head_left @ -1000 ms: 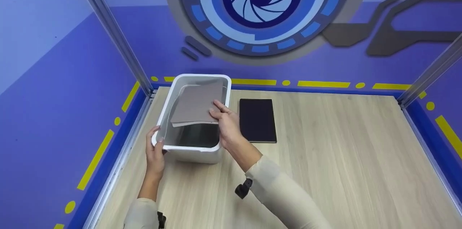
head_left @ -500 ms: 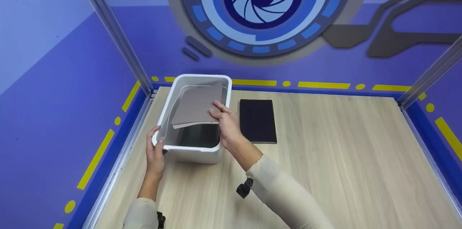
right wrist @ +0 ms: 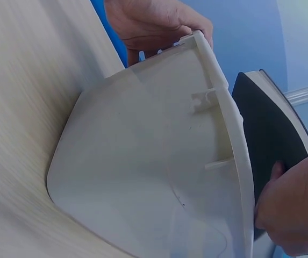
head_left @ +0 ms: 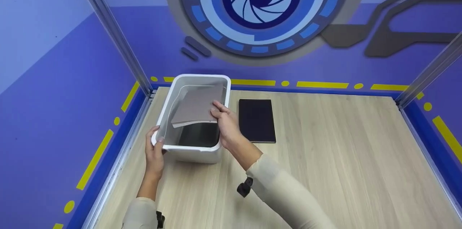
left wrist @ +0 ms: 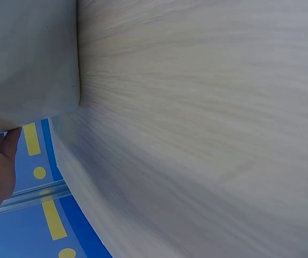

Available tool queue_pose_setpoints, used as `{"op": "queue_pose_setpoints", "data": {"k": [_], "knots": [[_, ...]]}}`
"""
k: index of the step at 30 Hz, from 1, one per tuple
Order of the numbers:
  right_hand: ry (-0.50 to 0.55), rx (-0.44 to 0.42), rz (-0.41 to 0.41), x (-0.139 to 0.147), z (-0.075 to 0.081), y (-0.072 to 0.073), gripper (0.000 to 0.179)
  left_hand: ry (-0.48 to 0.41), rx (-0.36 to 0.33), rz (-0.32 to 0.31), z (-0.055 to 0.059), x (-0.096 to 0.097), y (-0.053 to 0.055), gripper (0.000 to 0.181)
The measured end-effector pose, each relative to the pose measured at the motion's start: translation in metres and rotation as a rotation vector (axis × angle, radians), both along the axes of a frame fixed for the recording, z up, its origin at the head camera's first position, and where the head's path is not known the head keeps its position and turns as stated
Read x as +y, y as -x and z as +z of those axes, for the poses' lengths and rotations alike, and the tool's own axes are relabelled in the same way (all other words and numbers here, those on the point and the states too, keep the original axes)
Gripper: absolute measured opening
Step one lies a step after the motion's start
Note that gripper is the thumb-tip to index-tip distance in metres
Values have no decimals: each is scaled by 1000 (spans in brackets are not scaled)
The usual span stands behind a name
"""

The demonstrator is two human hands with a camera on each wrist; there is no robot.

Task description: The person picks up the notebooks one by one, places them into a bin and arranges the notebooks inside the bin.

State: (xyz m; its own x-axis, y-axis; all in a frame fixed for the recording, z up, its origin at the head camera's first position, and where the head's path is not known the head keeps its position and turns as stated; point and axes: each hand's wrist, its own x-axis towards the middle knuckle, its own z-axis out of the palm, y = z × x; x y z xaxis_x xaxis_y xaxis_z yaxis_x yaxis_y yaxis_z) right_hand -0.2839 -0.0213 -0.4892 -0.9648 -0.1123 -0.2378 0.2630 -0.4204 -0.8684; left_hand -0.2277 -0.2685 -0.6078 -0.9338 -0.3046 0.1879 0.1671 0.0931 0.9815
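Observation:
A white plastic bin (head_left: 191, 148) stands at the back left of the table. My left hand (head_left: 154, 153) grips its near left corner, thumb inside the rim and fingers outside. In the right wrist view that left hand (right wrist: 156, 24) shows at the far end of the bin wall (right wrist: 127, 150). My right hand (head_left: 229, 124) pinches a notebook with a grey-brown cover (head_left: 196, 104) by its near right part. The notebook is tilted in the bin's mouth, with its page edges towards me. Below it a flat black thing (head_left: 199, 135) lies in the bin, partly hidden.
A black notebook (head_left: 257, 120) lies flat on the wooden table (head_left: 335, 156), just right of the bin. Blue printed walls (head_left: 306, 66) rise behind and at both sides. Metal posts (head_left: 112, 30) stand at the corners.
Almost nothing differs. Both hands keep their hold, and the grey-brown notebook stays over the bin with only a very slight shift in tilt.

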Motion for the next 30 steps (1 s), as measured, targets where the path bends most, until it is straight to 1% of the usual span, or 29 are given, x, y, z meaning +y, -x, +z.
{"op": "queue_pose_setpoints", "data": {"k": [9, 16, 23, 30], "knots": [[-40, 25, -12, 1, 1, 0, 53, -1, 43, -18, 0, 0, 2, 48], [-66, 27, -37, 1, 1, -1, 52, 7, 40, -27, -1, -1, 1, 48], [-87, 45, -12, 2, 0, -2, 51, 1, 38, -21, 1, 0, 2, 48], [-99, 51, -21, -1, -1, 0, 50, -10, 21, -18, 0, -2, 0, 48]]}}
